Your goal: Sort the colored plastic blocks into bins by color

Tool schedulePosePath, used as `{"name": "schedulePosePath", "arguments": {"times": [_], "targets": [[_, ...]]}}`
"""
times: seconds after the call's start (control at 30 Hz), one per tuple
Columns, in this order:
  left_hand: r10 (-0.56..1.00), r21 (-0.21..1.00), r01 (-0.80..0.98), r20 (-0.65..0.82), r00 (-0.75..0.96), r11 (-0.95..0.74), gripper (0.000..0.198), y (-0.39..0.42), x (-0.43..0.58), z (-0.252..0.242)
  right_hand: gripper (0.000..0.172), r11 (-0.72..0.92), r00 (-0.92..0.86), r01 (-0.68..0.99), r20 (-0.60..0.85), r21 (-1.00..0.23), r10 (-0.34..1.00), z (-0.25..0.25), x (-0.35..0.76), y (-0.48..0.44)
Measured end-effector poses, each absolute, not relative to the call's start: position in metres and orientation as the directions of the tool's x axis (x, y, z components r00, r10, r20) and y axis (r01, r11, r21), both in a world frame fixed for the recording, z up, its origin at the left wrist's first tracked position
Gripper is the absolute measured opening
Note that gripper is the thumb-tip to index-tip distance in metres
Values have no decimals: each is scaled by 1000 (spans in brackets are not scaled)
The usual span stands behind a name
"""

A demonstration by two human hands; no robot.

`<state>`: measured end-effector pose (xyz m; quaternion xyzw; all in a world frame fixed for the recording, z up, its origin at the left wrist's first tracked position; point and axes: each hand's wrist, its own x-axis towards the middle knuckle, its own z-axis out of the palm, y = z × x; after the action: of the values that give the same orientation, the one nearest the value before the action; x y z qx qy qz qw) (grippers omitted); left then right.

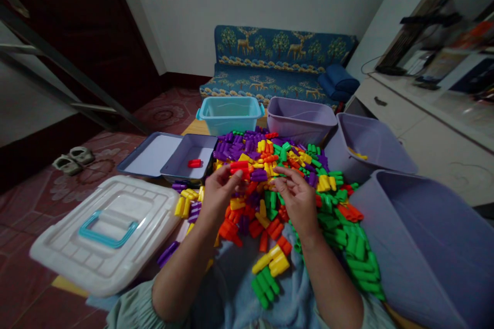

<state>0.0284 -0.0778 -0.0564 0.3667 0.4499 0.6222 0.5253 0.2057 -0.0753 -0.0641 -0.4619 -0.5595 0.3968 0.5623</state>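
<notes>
My left hand (222, 187) pinches a red plastic piece (240, 165) between thumb and fingers, above a big heap of coloured pieces. To its right, my right hand (297, 198) hovers over the heap with thumb and index finger apart and nothing visible between them. Purple pieces (237, 146) lie at the back of the heap, and green pieces (357, 247) spread down its right side. Yellow pieces (276, 260) and joined green pieces (265, 287) rest on the blue cloth nearer my body. One red piece (195, 163) sits in the open shallow box (208, 143).
A light blue bin (231, 124) and a purple bin (301, 124) stand behind the heap. More purple bins (343, 151) (405, 267) line the right. At left lies a white lid (150, 203) with a blue handle. A patterned sofa (270, 82) is beyond.
</notes>
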Motion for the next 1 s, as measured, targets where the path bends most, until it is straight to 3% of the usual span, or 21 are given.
{"name": "schedulePosePath", "arguments": {"times": [0.13,0.27,0.4,0.5,0.6,0.7,0.77,0.87,1.0], "targets": [[873,809,-550,-97,-477,-210,9,-58,-10,-46,23,254,169,73,263,-964,950,-60,217,-74],[814,752,-629,-233,-532,-195,7,-43,-39,-46,23,267,219,68,275,-961,936,-59,225,-71],[837,784,-592,-191,-513,-184,12,-46,-35,-50,24,260,227,93,275,-961,934,-61,227,-70],[909,911,-389,-43,-414,-134,33,-57,-16,-54,24,246,190,142,270,-959,944,-62,224,-70],[952,992,10,126,-279,-128,32,-66,2,-59,21,255,104,194,279,-947,955,-63,218,-69],[913,862,436,366,-180,-260,29,-64,12,-63,23,325,-65,279,320,-904,945,-65,208,-67],[868,715,621,484,-110,-320,39,-56,15,-64,38,383,-187,377,336,-843,923,-66,200,-65],[866,596,732,500,-14,-332,51,-40,18,-65,58,441,-291,533,333,-722,897,-69,190,-63],[886,543,760,454,94,-359,39,-27,21,-67,56,435,-303,675,314,-596,900,-68,184,-64]]}}
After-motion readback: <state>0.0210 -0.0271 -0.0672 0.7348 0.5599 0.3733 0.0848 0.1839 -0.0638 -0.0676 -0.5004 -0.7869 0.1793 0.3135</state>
